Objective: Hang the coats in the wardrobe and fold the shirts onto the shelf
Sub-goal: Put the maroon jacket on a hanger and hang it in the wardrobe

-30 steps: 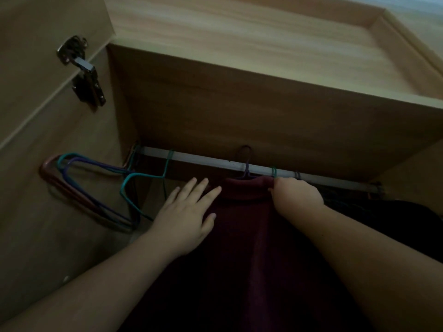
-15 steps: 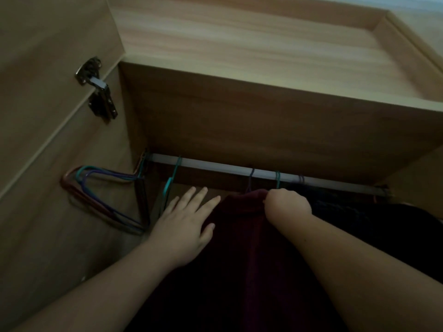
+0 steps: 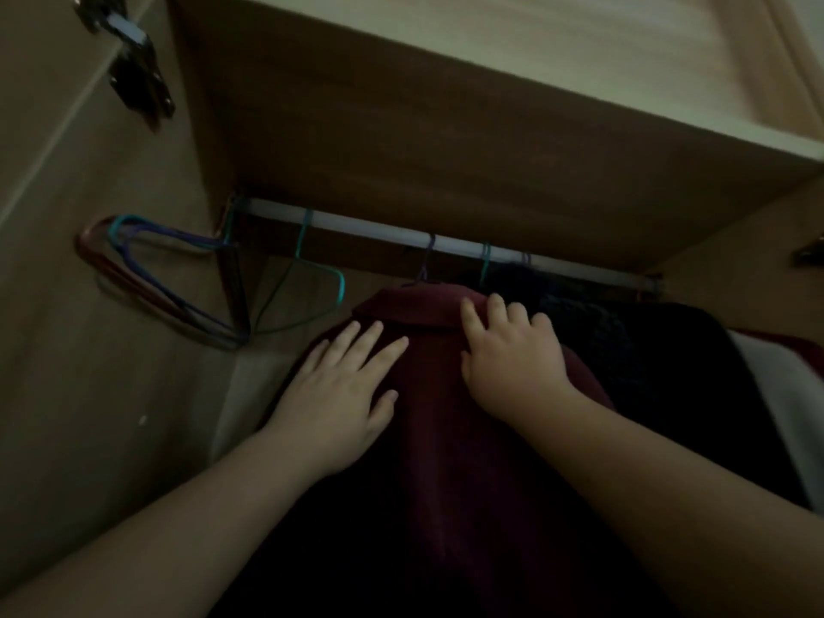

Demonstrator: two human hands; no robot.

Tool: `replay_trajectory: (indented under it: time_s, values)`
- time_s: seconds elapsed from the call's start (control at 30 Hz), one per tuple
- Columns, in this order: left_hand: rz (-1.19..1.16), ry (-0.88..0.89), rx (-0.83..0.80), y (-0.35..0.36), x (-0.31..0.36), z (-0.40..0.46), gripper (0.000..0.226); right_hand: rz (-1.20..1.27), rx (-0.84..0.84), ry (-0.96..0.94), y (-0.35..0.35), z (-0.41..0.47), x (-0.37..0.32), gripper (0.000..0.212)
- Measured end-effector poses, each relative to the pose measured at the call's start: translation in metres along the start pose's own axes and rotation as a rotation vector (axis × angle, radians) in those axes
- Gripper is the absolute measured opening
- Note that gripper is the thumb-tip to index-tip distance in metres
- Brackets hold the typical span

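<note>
Two bare forearms enter from the lower corners of the frame and meet over a dark red coat point(image 3: 446, 439) that fills the lower middle. The left hand point(image 3: 339, 394) lies flat on the coat's left shoulder, fingers straight and spread, holding nothing. The right hand point(image 3: 512, 354), just right of centre, rests on the coat near its collar with its fingers slightly bent over the fabric; whether they pinch the cloth cannot be told in the dim light.

The coat hangs from a purple hanger hook point(image 3: 427, 260) on the pale rail point(image 3: 379, 227), which runs from centre left down toward the right edge. Just right of the coat, more dark garments point(image 3: 624, 332) hang from the same rail, one on a teal hook point(image 3: 485, 260). At the far right edge a strip of white cloth point(image 3: 789, 394) shows.

Left of the coat an empty green wire hanger point(image 3: 307, 301) hangs from the rail, and further left a bunch of empty hangers point(image 3: 147, 269) in red, blue and teal leans against the wardrobe side wall point(image 3: 89, 394).

Above the rail sits the wooden shelf point(image 3: 535, 46), lit pale at the top of the frame. A metal door hinge point(image 3: 133, 69) is fixed in the upper left.
</note>
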State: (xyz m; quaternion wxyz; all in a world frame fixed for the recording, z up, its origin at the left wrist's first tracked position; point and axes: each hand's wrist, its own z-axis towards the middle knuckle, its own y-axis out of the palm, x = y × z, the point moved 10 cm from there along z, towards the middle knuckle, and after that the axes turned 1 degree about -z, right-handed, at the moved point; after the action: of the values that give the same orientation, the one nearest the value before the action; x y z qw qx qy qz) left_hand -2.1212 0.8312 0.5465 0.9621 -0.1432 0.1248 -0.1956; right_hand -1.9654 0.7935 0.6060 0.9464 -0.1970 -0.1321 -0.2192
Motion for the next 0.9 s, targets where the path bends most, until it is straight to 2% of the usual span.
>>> replay_trajectory:
  time_s: [0.13,0.3,0.67,0.9]
  values:
    - [-0.036,0.006,-0.046,-0.008,0.031,-0.024,0.064,0.067,-0.070,-0.061,-0.008,-0.055,0.008,0.063]
    - [-0.045,0.002,-0.070,-0.044,0.073,-0.061,0.063,0.200,-0.056,-0.103,-0.033,-0.129,0.028,0.062]
    - [-0.019,-0.100,-0.280,-0.129,0.160,-0.204,0.064,0.529,-0.105,-0.026,-0.071,-0.303,0.075,0.063]
    - [-0.129,-0.175,-0.406,-0.184,0.214,-0.300,0.063,0.668,-0.287,0.026,-0.123,-0.445,0.086,0.064]
